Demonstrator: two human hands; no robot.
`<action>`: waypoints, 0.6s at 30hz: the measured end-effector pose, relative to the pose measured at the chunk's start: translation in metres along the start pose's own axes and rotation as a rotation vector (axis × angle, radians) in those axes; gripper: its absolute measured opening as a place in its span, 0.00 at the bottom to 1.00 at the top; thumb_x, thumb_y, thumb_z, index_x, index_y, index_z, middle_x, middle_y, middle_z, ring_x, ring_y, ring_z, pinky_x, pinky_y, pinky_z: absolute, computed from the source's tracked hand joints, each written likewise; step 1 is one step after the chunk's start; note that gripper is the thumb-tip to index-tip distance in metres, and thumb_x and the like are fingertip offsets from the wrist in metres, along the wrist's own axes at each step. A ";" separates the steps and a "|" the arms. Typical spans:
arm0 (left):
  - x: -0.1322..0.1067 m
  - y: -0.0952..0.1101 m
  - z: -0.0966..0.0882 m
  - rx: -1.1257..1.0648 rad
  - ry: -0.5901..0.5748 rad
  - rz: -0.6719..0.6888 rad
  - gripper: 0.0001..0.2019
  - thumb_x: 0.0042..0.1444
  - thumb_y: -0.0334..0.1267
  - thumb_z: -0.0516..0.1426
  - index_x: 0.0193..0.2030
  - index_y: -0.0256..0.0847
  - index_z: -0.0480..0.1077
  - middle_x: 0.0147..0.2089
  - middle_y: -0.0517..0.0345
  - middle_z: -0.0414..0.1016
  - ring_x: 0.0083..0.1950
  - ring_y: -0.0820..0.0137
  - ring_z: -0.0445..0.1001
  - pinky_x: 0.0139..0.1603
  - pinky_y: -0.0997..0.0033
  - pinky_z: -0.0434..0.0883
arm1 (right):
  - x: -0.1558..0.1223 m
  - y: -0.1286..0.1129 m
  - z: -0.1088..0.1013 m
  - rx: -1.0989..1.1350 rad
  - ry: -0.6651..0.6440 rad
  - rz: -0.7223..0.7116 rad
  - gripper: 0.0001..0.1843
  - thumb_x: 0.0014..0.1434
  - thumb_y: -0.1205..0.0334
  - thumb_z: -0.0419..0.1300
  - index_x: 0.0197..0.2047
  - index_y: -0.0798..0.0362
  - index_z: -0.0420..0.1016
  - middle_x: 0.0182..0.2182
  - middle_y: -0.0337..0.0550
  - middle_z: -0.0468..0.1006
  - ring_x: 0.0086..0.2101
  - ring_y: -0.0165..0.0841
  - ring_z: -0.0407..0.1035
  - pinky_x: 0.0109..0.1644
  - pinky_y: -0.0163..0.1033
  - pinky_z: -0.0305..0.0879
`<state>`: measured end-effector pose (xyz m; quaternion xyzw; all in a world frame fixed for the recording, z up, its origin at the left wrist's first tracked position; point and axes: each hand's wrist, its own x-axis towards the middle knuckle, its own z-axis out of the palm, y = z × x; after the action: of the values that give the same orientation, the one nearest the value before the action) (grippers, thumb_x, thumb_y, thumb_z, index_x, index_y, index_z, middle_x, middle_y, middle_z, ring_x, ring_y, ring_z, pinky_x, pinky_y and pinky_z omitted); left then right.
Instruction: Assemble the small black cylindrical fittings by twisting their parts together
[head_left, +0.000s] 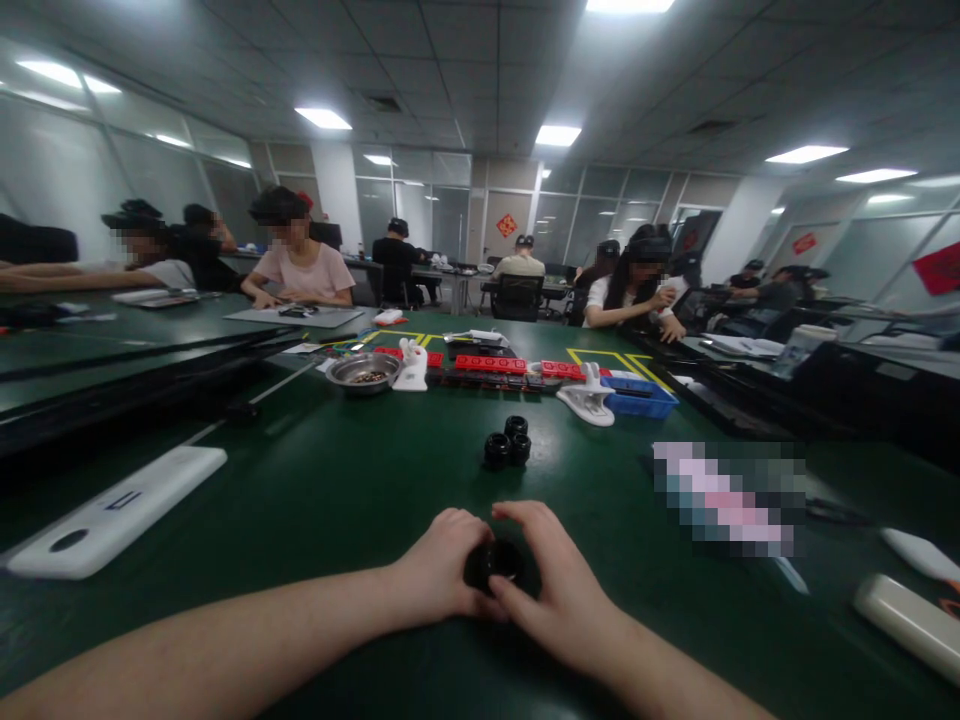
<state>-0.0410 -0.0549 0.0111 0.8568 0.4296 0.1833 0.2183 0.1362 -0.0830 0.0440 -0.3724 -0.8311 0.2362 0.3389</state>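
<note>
On the green table in front of me, a black hollow round part (501, 560) sits between my hands, its opening facing up. My left hand (444, 563) closes round its left side, with the fingertips partly hidden. My right hand (553, 575) curves about the right side, thumb against the near rim and forefinger arched over the far side. Just beyond lie three similar black round parts (516, 425) in a tight cluster. Whether these are small tyres or lens-like barrels I cannot make out.
Farther off stand a metal bowl (346, 377) of small pieces, white stands (589, 400), red blocks (490, 364) and a blue tray (642, 398). A long white case (124, 510) lies left, a cream cylinder (907, 625) right. Other people (307, 265) work across the table.
</note>
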 end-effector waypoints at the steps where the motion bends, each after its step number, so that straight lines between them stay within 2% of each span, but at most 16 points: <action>1: 0.000 0.001 -0.001 0.001 -0.002 0.006 0.24 0.35 0.54 0.63 0.34 0.38 0.68 0.36 0.56 0.69 0.39 0.62 0.66 0.42 0.63 0.63 | 0.000 0.001 0.002 -0.040 0.028 0.034 0.27 0.45 0.69 0.60 0.50 0.53 0.60 0.46 0.49 0.67 0.46 0.41 0.62 0.51 0.49 0.60; 3: 0.000 0.003 -0.002 -0.002 0.001 0.016 0.24 0.35 0.53 0.64 0.34 0.38 0.68 0.36 0.56 0.69 0.39 0.63 0.67 0.43 0.63 0.63 | 0.000 0.002 0.004 -0.078 0.039 0.081 0.24 0.45 0.66 0.62 0.47 0.54 0.63 0.41 0.48 0.69 0.43 0.41 0.64 0.47 0.49 0.62; 5: 0.001 0.005 -0.002 -0.008 -0.004 0.017 0.23 0.35 0.51 0.64 0.35 0.38 0.68 0.36 0.56 0.69 0.39 0.63 0.67 0.43 0.63 0.63 | 0.000 0.001 0.004 -0.034 -0.012 0.063 0.21 0.46 0.69 0.58 0.46 0.53 0.64 0.40 0.46 0.70 0.41 0.39 0.65 0.47 0.48 0.63; 9: 0.001 0.003 -0.002 -0.019 -0.016 0.015 0.24 0.37 0.50 0.64 0.41 0.41 0.68 0.38 0.57 0.69 0.41 0.62 0.66 0.44 0.63 0.64 | -0.001 -0.001 0.001 0.124 -0.118 -0.040 0.32 0.42 0.78 0.52 0.52 0.51 0.59 0.48 0.46 0.68 0.48 0.37 0.63 0.53 0.46 0.59; 12: 0.000 0.001 -0.002 -0.012 -0.014 0.011 0.25 0.36 0.52 0.63 0.40 0.39 0.68 0.39 0.55 0.69 0.41 0.62 0.66 0.44 0.62 0.63 | 0.000 0.001 0.001 0.055 -0.066 0.000 0.32 0.44 0.74 0.56 0.54 0.52 0.57 0.50 0.49 0.65 0.50 0.40 0.60 0.55 0.49 0.57; 15: 0.001 0.002 -0.002 0.011 -0.014 0.025 0.23 0.36 0.54 0.63 0.32 0.38 0.67 0.35 0.56 0.69 0.39 0.63 0.66 0.43 0.63 0.63 | 0.002 0.002 0.004 -0.058 0.003 0.107 0.27 0.45 0.66 0.62 0.50 0.54 0.61 0.45 0.49 0.68 0.46 0.41 0.63 0.50 0.49 0.60; 18: 0.001 0.004 -0.002 0.019 -0.007 0.014 0.23 0.35 0.53 0.64 0.32 0.37 0.67 0.35 0.56 0.69 0.38 0.63 0.66 0.42 0.64 0.63 | 0.003 0.000 0.004 -0.099 0.003 0.157 0.24 0.43 0.66 0.63 0.45 0.54 0.64 0.39 0.47 0.70 0.40 0.41 0.65 0.45 0.49 0.63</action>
<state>-0.0390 -0.0558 0.0148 0.8626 0.4246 0.1777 0.2101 0.1315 -0.0814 0.0427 -0.4532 -0.8094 0.2201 0.3017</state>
